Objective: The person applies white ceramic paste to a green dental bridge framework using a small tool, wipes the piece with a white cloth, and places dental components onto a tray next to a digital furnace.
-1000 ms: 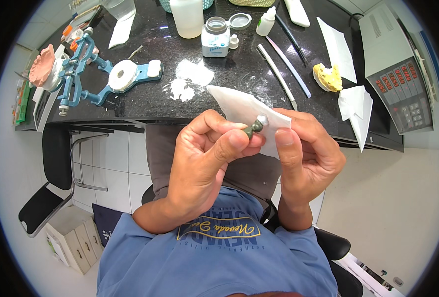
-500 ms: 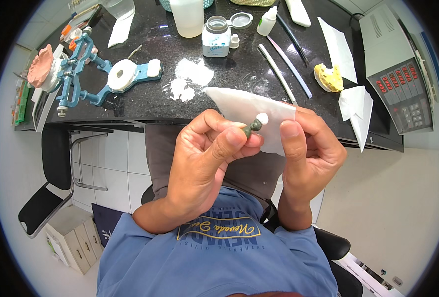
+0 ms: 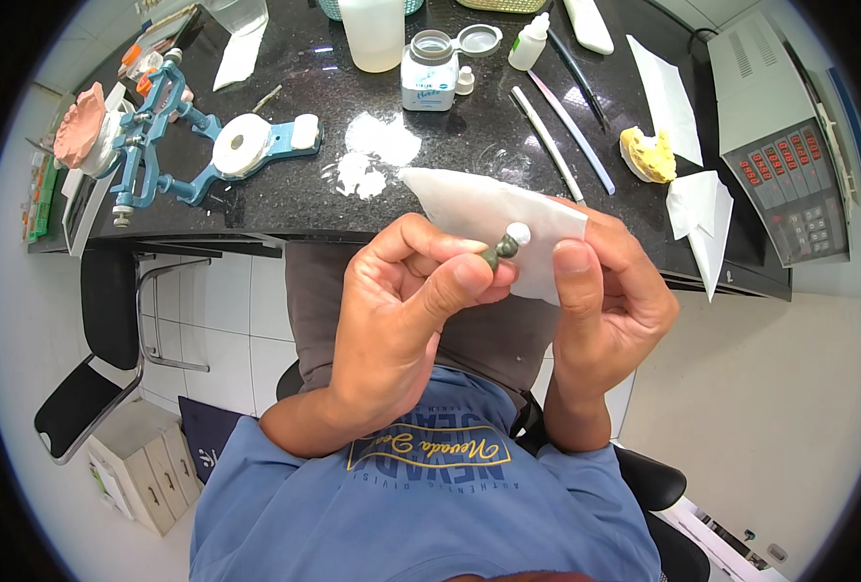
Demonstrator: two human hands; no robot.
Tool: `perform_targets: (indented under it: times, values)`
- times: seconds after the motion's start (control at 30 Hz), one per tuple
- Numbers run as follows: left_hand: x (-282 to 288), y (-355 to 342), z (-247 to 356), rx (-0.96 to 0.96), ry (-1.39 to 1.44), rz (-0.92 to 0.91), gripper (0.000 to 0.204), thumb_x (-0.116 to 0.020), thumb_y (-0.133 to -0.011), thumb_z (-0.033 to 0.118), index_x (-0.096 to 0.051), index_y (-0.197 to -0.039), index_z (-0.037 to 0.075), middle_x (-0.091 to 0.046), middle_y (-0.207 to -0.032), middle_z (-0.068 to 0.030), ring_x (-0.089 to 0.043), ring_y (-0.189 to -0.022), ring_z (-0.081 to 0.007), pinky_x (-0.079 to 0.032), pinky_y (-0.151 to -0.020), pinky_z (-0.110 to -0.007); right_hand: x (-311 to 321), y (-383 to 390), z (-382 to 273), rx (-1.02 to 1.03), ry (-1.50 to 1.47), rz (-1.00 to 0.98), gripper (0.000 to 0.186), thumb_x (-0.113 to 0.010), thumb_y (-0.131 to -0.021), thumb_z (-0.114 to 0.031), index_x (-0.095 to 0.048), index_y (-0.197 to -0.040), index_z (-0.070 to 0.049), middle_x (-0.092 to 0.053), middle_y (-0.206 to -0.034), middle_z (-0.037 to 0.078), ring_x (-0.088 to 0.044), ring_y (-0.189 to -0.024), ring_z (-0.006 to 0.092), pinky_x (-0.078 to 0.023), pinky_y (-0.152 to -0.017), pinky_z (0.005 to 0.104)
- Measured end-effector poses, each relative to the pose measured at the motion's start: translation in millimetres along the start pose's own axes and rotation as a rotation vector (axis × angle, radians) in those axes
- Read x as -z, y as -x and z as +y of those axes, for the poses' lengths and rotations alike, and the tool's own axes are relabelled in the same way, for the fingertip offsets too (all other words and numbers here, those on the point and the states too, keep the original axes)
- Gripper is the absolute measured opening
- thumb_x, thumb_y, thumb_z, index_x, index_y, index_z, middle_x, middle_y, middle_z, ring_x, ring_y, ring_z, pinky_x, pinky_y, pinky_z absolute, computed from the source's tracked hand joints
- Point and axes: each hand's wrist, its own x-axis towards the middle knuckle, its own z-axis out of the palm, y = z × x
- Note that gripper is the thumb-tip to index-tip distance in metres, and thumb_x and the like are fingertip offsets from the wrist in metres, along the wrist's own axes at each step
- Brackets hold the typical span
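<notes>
Not much has changed from a second ago, honestly. The left hand (image 3: 406, 310) is still curled shut, pinching a small dark-stemmed piece with a white tip (image 3: 505, 244) between thumb and fingertips. The right hand (image 3: 610, 310) is still closed around a white paper tissue (image 3: 479, 209), thumb up along its front edge, just beside that piece. Both hands sit in front of the chest, just off the near edge of the black tabletop (image 3: 430, 179).

What differs: the little piece has been turned a bit, so the white tip now shows more clearly against the tissue, where earlier it looked more greyish. The hands themselves barely shifted.

On the tabletop everything stayed put: the blue articulator with a white plaster mount (image 3: 207, 155) at the left, some white powder patches (image 3: 377, 145), a small open jar (image 3: 428, 73), a yellow dental cast (image 3: 649, 155) and the grey machine with red buttons (image 3: 779, 145) at the right.
</notes>
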Motion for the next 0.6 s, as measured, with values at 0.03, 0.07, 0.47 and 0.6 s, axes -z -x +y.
perform_targets:
  times: [0.03,0.07,0.47,0.6]
  values:
    - [0,1,-1,-0.019,-0.075,-0.006,0.014,-0.068,-0.093,0.014,-0.057,-0.094,0.008,-0.070,-0.097,-0.0097,-0.070,-0.095,-0.0188,-0.058,-0.087,-0.034,1,0,1,0.015,0.019,0.011,0.012,-0.071,-0.087,-0.003,-0.072,-0.096,0.005,-0.073,-0.095,0.019,-0.071,-0.087,0.0237,-0.056,-0.077,0.0319]
    - [0,1,-1,-0.037,-0.151,-0.011,0.015,-0.067,-0.095,0.020,-0.056,-0.094,0.011,-0.070,-0.096,-0.0079,-0.070,-0.097,-0.0198,-0.058,-0.087,-0.036,2,-1,3,0.030,0.038,0.022,0.012,-0.071,-0.086,-0.003,-0.072,-0.096,0.005,-0.072,-0.095,0.020,-0.071,-0.087,0.0239,-0.056,-0.077,0.0318]
    - [0,1,-3,-0.072,0.010,-0.015,0.013,-0.071,-0.089,0.004,-0.059,-0.093,0.003,-0.070,-0.096,-0.0119,-0.070,-0.092,-0.0169,-0.058,-0.087,-0.030,1,-6,14,0.471,0.363,-0.045,0.023,-0.078,-0.075,-0.003,-0.074,-0.097,0.000,-0.072,-0.092,0.018,-0.072,-0.073,0.0229,-0.058,-0.059,0.0271]
    - [-1,-1,-3,-0.085,0.001,-0.021,0.012,-0.070,-0.089,0.002,-0.059,-0.093,0.003,-0.070,-0.095,-0.0110,-0.070,-0.091,-0.0161,-0.058,-0.087,-0.030,1,-8,18,0.569,0.463,-0.034,0.027,-0.079,-0.071,-0.006,-0.076,-0.097,-0.003,-0.072,-0.089,0.016,-0.071,-0.070,0.0225,-0.058,-0.057,0.0275]
